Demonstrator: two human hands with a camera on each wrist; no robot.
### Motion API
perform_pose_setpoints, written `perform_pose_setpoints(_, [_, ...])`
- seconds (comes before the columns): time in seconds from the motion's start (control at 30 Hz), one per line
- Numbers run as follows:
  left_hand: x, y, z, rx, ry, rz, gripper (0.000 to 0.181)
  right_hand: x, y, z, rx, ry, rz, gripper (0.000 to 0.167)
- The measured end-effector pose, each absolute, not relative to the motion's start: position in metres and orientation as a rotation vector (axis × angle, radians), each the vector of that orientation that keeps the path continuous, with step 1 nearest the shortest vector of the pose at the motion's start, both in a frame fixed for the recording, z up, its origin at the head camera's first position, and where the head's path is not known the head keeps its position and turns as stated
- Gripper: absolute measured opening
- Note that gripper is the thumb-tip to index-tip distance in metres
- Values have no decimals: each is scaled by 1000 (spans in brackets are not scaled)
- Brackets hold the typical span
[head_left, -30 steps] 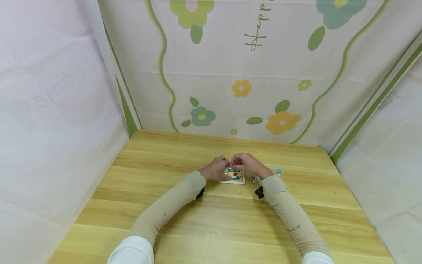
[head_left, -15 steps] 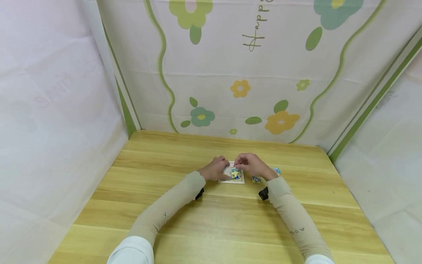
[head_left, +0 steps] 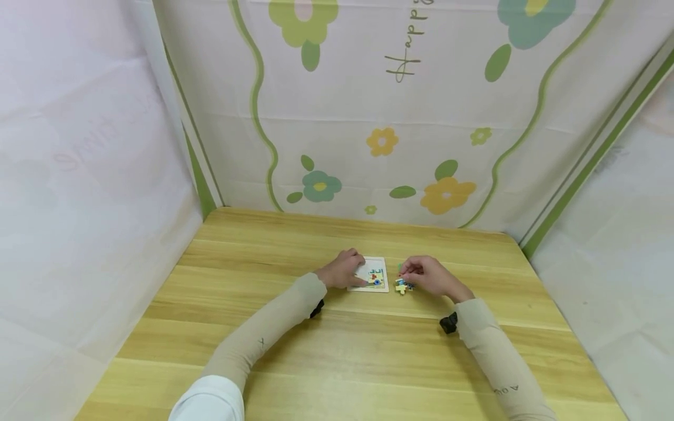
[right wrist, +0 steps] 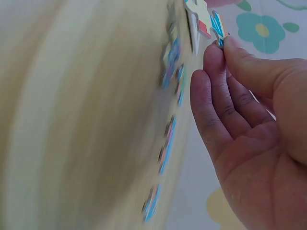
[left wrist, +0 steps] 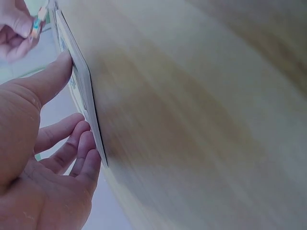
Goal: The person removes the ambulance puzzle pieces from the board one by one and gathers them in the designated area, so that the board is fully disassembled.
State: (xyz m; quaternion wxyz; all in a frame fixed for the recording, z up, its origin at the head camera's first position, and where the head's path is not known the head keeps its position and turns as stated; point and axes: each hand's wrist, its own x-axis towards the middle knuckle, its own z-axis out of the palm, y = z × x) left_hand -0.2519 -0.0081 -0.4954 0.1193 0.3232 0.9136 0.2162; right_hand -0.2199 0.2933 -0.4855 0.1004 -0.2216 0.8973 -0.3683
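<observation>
A white-framed puzzle board (head_left: 382, 262) lies flat on the table, with colourful pieces in its lower right part. My left hand (head_left: 341, 271) holds it at its left side; in the left wrist view the thumb of this hand (left wrist: 48, 139) presses on the board (left wrist: 86, 81) and the fingers curl at its edge. Just right of the board, my right hand (head_left: 432, 278) pinches a jigsaw piece (head_left: 402, 287) above the table. The right wrist view shows this hand (right wrist: 259, 124) with the yellow, red and blue piece (right wrist: 204, 21) between thumb and fingertip.
Loose pieces (right wrist: 168, 143) lie in a row on the wooden table (head_left: 337, 351) beneath my right hand, partly hidden by it in the head view. A white cloth (head_left: 337, 146) with printed flowers hangs behind the table; pale cloths stand on both sides.
My right hand has moved right, from above the board to the loose pieces, carrying the piece, and the board shows more of its surface. My left hand has stayed at the board.
</observation>
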Motion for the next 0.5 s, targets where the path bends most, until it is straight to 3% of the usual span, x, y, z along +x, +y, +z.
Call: perform_pose_setpoints(0.5, [-254,-10,-496,960,2661,635,65,-203,348,-493,-530,2718,-1121,9])
